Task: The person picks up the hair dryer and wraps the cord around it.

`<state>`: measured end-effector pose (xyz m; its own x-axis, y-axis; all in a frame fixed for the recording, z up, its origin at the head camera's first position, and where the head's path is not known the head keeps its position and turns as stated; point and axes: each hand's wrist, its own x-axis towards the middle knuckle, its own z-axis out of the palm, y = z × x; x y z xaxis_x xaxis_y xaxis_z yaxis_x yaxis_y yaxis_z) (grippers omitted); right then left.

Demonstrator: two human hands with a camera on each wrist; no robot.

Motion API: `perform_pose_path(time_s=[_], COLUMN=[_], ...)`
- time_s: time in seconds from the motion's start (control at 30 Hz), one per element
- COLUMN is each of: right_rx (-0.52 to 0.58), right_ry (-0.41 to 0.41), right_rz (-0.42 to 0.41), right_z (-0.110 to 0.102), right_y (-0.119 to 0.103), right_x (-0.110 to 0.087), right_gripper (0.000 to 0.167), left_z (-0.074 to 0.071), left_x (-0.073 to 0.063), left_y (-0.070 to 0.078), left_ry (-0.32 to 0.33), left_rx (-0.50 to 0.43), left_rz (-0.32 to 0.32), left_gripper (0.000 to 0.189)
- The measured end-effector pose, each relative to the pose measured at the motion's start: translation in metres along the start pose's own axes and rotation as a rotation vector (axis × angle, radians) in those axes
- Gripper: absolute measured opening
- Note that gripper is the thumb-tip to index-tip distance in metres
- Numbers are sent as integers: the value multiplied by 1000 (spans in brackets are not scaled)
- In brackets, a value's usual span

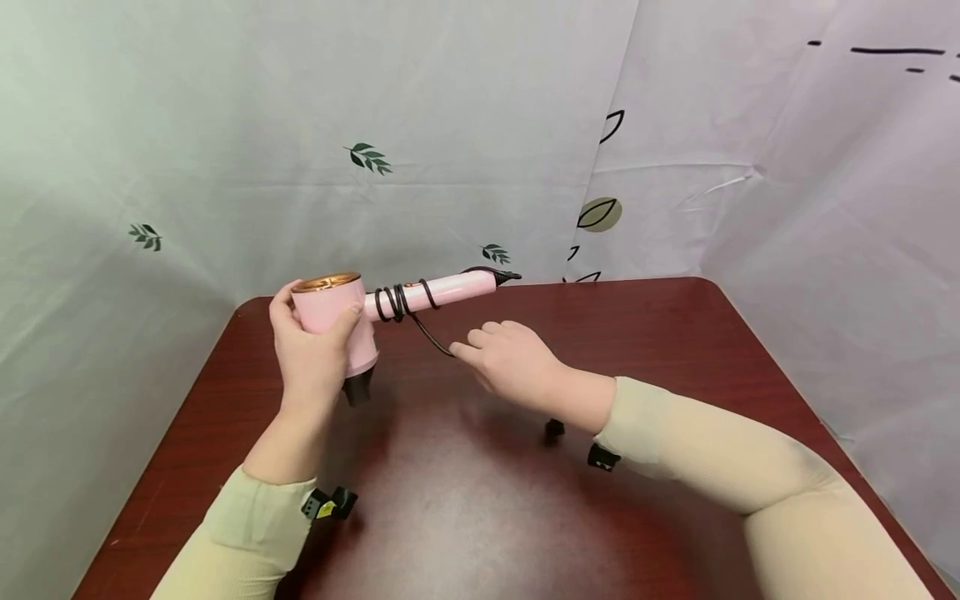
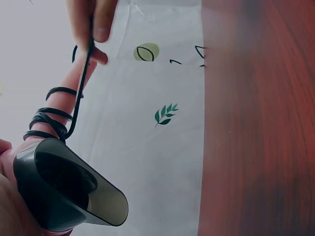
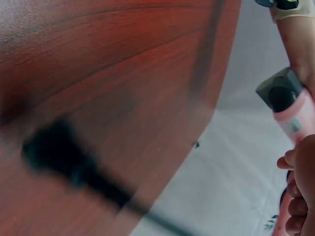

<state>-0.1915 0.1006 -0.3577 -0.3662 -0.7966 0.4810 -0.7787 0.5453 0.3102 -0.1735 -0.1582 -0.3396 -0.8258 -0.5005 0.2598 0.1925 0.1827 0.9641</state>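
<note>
A pink hair dryer (image 1: pixel 330 307) with a copper-coloured rear ring is held up over the table, its black nozzle (image 2: pixel 54 187) pointing down. My left hand (image 1: pixel 311 367) grips the barrel, thumb across the near side. The handle (image 1: pixel 465 287) extends to the right with several turns of black cord (image 1: pixel 399 302) around it. Right of the handle's wraps, my right hand (image 1: pixel 513 362) holds a loose stretch of the cord between curled fingers. In the right wrist view a blurred black plug (image 3: pixel 59 150) dangles on its cord.
The dark red wooden table (image 1: pixel 450 517) lies beneath both hands. White fabric (image 1: pixel 465 100) printed with leaves hangs behind it and along the sides. A small black device (image 1: pixel 330 503) is strapped at the left wrist, another (image 1: pixel 602 457) at the right.
</note>
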Motion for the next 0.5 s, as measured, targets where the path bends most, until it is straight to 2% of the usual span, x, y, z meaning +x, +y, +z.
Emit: perform_pose_path(time_s=[0.2, 0.37, 0.5], right_rx=[17, 28, 8], right_ry=[-10, -16, 41], right_rz=[26, 46, 25], right_z=[-13, -18, -22], right_y=[3, 7, 10], right_x=[-4, -6, -5], right_gripper=[25, 11, 6], left_z=[-1, -1, -1], left_x=[4, 6, 6], left_y=[0, -3, -5], left_ry=[18, 19, 0], left_rx=[18, 37, 85], left_rz=[21, 13, 17], left_gripper=[80, 82, 83])
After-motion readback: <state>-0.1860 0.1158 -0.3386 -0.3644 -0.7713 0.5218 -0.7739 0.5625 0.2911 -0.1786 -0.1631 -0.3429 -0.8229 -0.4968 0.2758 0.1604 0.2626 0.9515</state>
